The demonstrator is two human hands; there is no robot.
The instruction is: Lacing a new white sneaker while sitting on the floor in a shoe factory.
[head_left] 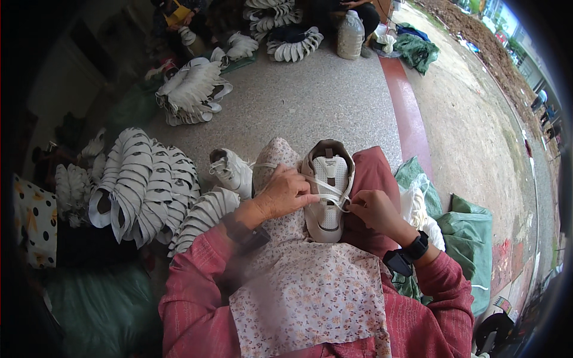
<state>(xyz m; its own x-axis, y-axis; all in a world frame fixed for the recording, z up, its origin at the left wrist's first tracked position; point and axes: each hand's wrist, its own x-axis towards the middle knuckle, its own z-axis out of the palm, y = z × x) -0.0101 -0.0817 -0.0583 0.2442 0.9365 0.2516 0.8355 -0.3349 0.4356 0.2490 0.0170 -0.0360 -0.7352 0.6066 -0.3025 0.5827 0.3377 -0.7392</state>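
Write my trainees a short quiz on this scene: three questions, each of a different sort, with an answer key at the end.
1. Multiple choice. The fingertips of the person's right hand are on:
A) a pair of scissors
B) a white shoelace
C) a green sack

2. True or false. A plastic jug stands upright on the speckled floor, beyond the sneaker in the lap.

3. Fill in the blank. Another laced white shoe sits to the person's ____ of the sneaker in the lap.

Key: 1. B; 2. True; 3. left
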